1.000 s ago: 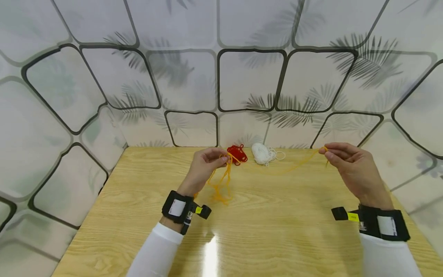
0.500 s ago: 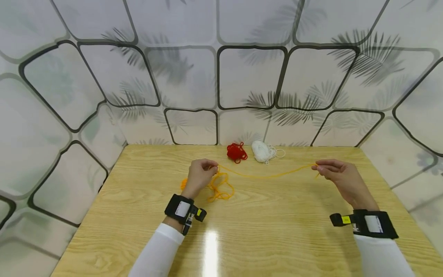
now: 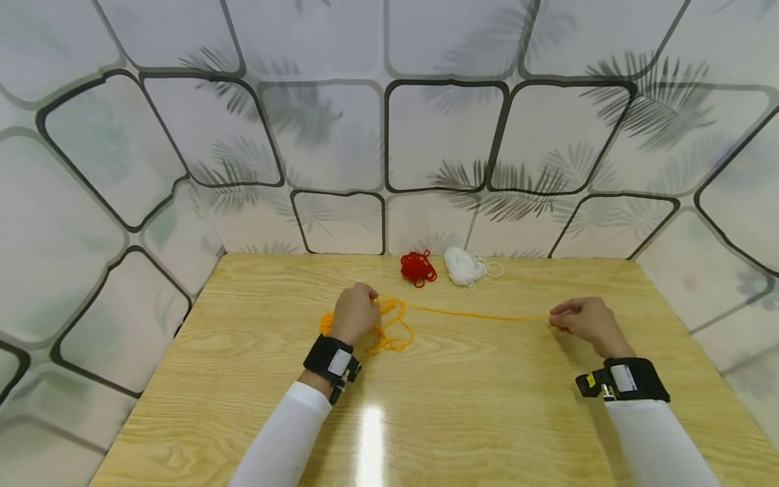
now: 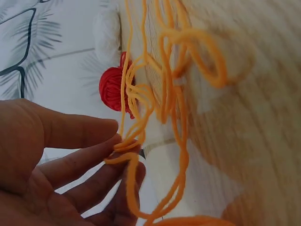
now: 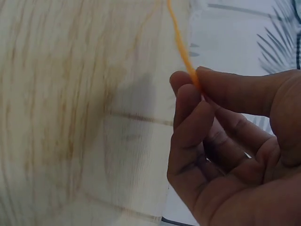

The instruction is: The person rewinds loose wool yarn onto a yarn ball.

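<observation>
Orange yarn (image 3: 475,314) stretches nearly straight, low over the table, between my two hands in the head view. My left hand (image 3: 356,314) pinches it at the left; in the left wrist view the thumb (image 4: 84,132) meets the index finger at the yarn loops (image 4: 141,108). Loose coils lie beside that hand, and the orange ball (image 3: 326,324) is partly hidden behind it. At the right, my right hand (image 3: 587,321) holds the other end of the strand; in the right wrist view, thumb and fingertips pinch the yarn (image 5: 183,54).
Farther back on the wooden table (image 3: 475,406) lie a red yarn ball (image 3: 417,268) and a white yarn ball (image 3: 462,266) with loose loops. A patterned cloth wall (image 3: 341,223) stands along the back edge and sides.
Both hands have come down toward the table. The right hand has shifted left and nearer, still with the yarn. The sagging strand has become almost straight, and the hanging coils have settled.
</observation>
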`<state>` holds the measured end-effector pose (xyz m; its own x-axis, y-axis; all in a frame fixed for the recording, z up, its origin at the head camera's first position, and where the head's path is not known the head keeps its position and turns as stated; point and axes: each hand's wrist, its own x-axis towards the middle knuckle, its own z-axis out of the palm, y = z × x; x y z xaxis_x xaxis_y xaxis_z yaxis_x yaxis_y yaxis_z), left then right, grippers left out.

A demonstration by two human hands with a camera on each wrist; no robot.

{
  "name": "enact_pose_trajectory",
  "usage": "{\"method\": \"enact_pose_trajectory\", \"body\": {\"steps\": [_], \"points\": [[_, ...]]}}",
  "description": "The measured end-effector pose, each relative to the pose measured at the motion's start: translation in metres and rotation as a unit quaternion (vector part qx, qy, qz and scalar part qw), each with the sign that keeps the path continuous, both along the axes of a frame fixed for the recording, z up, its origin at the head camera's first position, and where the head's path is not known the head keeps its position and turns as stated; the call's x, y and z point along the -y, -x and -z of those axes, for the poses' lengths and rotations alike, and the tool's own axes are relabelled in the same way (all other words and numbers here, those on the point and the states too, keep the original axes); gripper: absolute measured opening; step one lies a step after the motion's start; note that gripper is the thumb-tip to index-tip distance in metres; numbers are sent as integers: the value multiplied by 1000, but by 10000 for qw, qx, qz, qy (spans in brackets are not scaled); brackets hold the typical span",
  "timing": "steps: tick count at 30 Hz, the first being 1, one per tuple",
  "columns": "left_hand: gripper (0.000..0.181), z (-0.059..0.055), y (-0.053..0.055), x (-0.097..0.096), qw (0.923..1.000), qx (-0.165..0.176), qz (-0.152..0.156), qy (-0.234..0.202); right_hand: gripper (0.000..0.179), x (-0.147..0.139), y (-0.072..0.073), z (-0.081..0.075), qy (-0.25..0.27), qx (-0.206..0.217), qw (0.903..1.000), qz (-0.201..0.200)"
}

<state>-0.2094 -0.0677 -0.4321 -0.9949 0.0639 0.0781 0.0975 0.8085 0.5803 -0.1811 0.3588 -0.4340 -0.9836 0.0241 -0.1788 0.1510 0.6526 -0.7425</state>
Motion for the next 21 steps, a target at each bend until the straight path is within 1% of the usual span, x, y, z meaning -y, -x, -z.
{"method": "enact_pose_trajectory", "body": {"steps": [2,4,7,10,14,17,19,21], "points": [[22,-1,0,0,9993,116,41,354,28,0,2,1,-461,-33,9989,0],[22,-1,-1,-1,9976,255,74,636,25,-1,4,2,-945,-103,9954,-60],[23,-1,-1,-1,9953,463,189,835,21,0,7,3,-1513,-210,9881,-173],[23,-1,0,-2,9935,654,302,883,20,2,9,5,-1819,-269,9827,-218],[26,-4,-1,-1,9914,819,440,922,24,8,9,5,-2000,-299,9793,-90],[29,-9,-4,4,9921,709,518,900,32,15,6,3,-2114,-363,9767,-17],[29,-13,-7,9,9937,461,563,850,34,21,3,1,-2211,-523,9738,-53],[29,-17,-13,15,9949,152,595,802,36,29,-1,-1,-2267,-781,9707,-142]]}}
